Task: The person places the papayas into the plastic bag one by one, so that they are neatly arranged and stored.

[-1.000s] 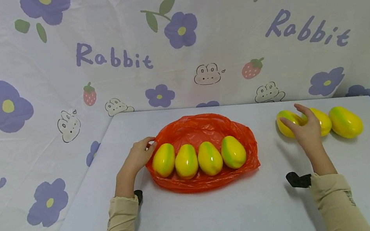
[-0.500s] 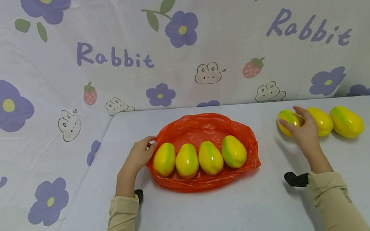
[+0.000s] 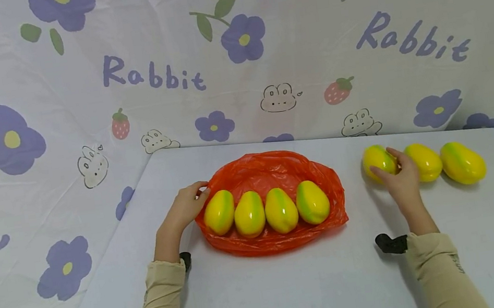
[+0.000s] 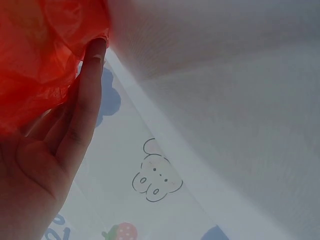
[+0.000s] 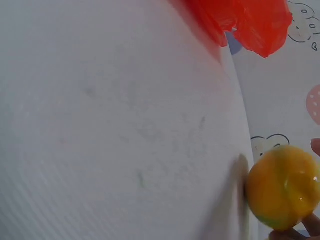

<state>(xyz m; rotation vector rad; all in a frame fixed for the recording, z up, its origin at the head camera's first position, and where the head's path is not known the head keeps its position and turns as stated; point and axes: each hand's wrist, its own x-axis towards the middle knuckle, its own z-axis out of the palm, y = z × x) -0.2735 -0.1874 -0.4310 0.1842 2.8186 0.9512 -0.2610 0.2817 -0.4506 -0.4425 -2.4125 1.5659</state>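
yellow-green fruits (image 3: 249,215): 7 | red bag (image 3: 254,171): 1 | hands (image 3: 183,207): 2 | table (image 3: 295,294): 1

Plastic bag (image 3: 258,168): see-through bright red, one solid colour, paler where its creases shine.
Fruits (image 3: 249,217): glossy yellow, streaked lengthwise with light green.
Table (image 3: 295,294): plain white, faintly bluish.
Backdrop cloth (image 3: 138,22): white, printed with purple, yellow-centred flowers (image 3: 255,42), green leaves (image 3: 224,6), pinkish-red strawberries (image 3: 338,92) with white specks, black-outlined rabbit faces (image 3: 278,99) and purple "Rabbit" lettering (image 3: 152,75).
Sleeves (image 3: 435,267): beige, small dark print on the right one.
Wrist pieces (image 3: 391,244): black.
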